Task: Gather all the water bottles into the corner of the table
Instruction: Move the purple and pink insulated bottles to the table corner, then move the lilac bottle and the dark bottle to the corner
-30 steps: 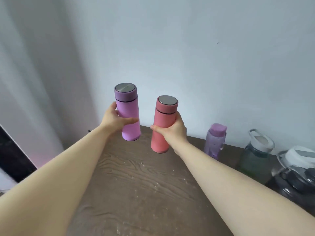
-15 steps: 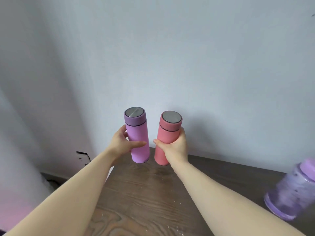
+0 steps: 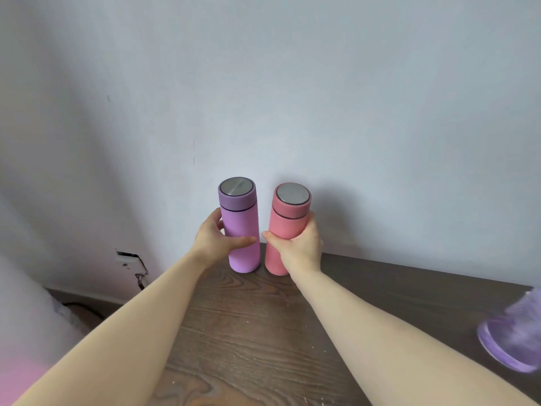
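Observation:
My left hand (image 3: 215,243) grips a purple flask (image 3: 240,218) with a steel cap, held upright. My right hand (image 3: 297,247) grips a pink flask (image 3: 285,212) of the same shape, also upright. Both flasks stand side by side, a narrow gap between them, at the far left corner of the dark wooden table (image 3: 248,323), close to the wall. Their bases are at the tabletop; whether they touch it I cannot tell. A clear lilac bottle (image 3: 515,335) shows blurred at the right edge.
A pale wall rises right behind the table's far edge. The table's left edge runs diagonally under my left forearm, with floor and a damaged wall patch (image 3: 130,262) beyond it.
Both flasks have moved forward and down toward the far left table corner and closer together. The view has swung left, so the other bottles on the right have left the frame.

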